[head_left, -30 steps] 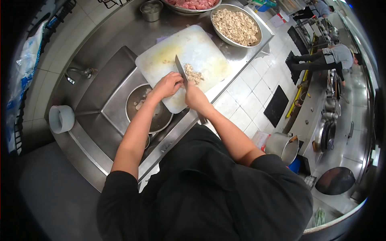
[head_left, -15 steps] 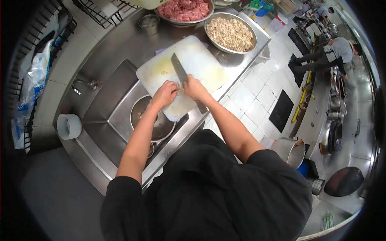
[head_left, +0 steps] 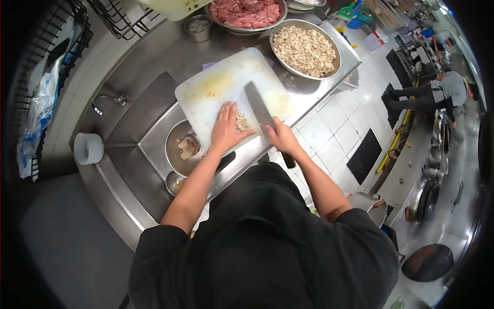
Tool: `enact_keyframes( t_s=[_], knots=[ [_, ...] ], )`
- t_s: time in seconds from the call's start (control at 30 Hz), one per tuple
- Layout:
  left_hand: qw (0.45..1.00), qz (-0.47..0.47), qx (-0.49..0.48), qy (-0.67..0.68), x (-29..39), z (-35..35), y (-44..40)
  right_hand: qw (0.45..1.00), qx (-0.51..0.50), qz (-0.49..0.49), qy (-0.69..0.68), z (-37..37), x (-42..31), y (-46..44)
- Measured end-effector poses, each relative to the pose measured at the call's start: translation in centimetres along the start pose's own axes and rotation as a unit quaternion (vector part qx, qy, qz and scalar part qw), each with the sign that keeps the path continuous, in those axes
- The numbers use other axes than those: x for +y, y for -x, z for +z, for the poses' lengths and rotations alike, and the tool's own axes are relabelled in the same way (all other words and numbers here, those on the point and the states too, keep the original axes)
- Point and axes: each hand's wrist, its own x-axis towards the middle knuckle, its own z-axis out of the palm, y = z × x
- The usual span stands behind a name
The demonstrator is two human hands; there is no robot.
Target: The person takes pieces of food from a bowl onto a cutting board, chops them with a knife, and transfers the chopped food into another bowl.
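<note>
My right hand (head_left: 282,137) is wrapped round the handle of a broad kitchen knife (head_left: 259,104), whose blade points up and left over the white cutting board (head_left: 200,85). Beside the blade lies a small heap of pale chopped pieces (head_left: 241,122) that look like those in the full bowl. My left hand (head_left: 228,129) rests flat on the board with fingers stretched out, along the heap's left side. Below the board, a metal bowl (head_left: 174,158) in the sink holds some pale, wet-looking chunks (head_left: 189,147), partly hidden by my left forearm.
Beyond the board stand a bowl of pale chopped pieces (head_left: 304,50), a bowl of raw pink meat (head_left: 246,13) and a small metal cup (head_left: 198,29). A faucet (head_left: 110,99) reaches over the sink at left. Another person (head_left: 447,90) works by the stoves at right.
My right hand and the knife have moved right, away from my left hand. My left fingers, curled before, are now stretched flat. The chunks in the sink bowl show more.
</note>
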Motion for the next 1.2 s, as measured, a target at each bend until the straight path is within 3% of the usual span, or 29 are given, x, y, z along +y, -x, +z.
enact_keyframes(
  t_s=[0.07, 0.2, 0.27, 0.37, 0.43, 0.47, 0.53, 0.57, 0.63, 0.7, 0.73, 0.77, 0.83, 0.9, 0.97, 1.03, 1.13, 1.2],
  knots=[
    [1.0, -0.012, 0.002, 0.009, 1.3, 1.2, -0.3, 0.946, -0.148, 0.219, -0.185, -3.4, -0.3, 0.9],
    [0.991, -0.089, 0.098, 0.008, 3.4, 3.9, -0.8, 0.906, -0.22, 0.219, -0.287, -0.7, 0.3, 2.6],
    [0.98, -0.153, 0.128, 0.027, 4.6, 4.5, -1.3, 0.923, -0.226, 0.201, -0.237, 2.4, -1.4, 2.0],
    [0.946, -0.233, 0.216, 0.071, 3.6, 5.9, -1.9, 0.908, -0.245, 0.183, -0.287, 2.5, -4.2, -0.6],
    [0.911, -0.259, 0.305, 0.101, 4.0, 5.4, -3.6, 0.905, -0.263, 0.097, -0.32, 1.3, -3.1, -1.5],
    [0.913, -0.254, 0.302, 0.102, 5.5, 5.0, -5.2, 0.906, -0.257, 0.099, -0.323, 0.7, -1.9, -2.0],
    [0.92, -0.172, 0.339, 0.099, 9.0, 2.5, -9.3, 0.963, -0.121, -0.038, -0.238, 0.0, 0.3, -3.0],
    [0.922, -0.14, 0.337, 0.129, 11.4, 1.5, -11.8, 0.966, -0.124, 0.018, -0.226, -4.5, -0.8, -4.0],
    [0.929, -0.056, 0.322, 0.172, 14.7, 1.2, -18.9, 0.973, 0.021, 0.002, -0.231, -9.2, 0.4, -4.8],
    [0.94, 0.015, 0.285, 0.189, 16.0, 2.4, -26.4, 0.951, 0.079, 0.07, -0.29, -14.2, 2.5, -5.1],
    [0.944, 0.033, 0.263, 0.195, 16.0, 3.8, -29.5, 0.965, 0.084, 0.096, -0.231, -16.9, 3.9, -4.9],
    [0.94, 0.037, 0.273, 0.2, 16.1, 4.2, -31.7, 0.954, 0.129, 0.104, -0.252, -18.1, 5.8, -4.5],
    [0.956, -0.069, 0.149, 0.245, 16.9, 3.7, -34.4, 0.942, 0.145, 0.131, -0.272, -22.2, 5.2, -3.1],
    [0.934, -0.045, 0.205, 0.29, 17.0, 1.0, -34.1, 0.929, 0.156, 0.164, -0.293, -22.9, 5.1, -2.0],
    [0.91, 0.003, 0.27, 0.315, 15.5, -2.2, -31.4, 0.939, 0.198, 0.044, -0.278, -21.2, 6.1, -1.0],
    [0.903, -0.003, 0.305, 0.301, 12.2, -4.9, -26.9, 0.952, 0.179, 0.006, -0.248, -18.9, 4.0, -0.7],
    [0.875, -0.067, 0.397, 0.269, 4.5, -7.0, -18.5, 0.982, 0.072, -0.044, -0.17, -13.3, 2.8, -2.9],
    [0.835, -0.207, 0.43, 0.274, -1.6, -6.7, -11.7, 0.994, -0.092, 0.011, 0.048, -9.3, 1.6, -4.8]
  ],
)
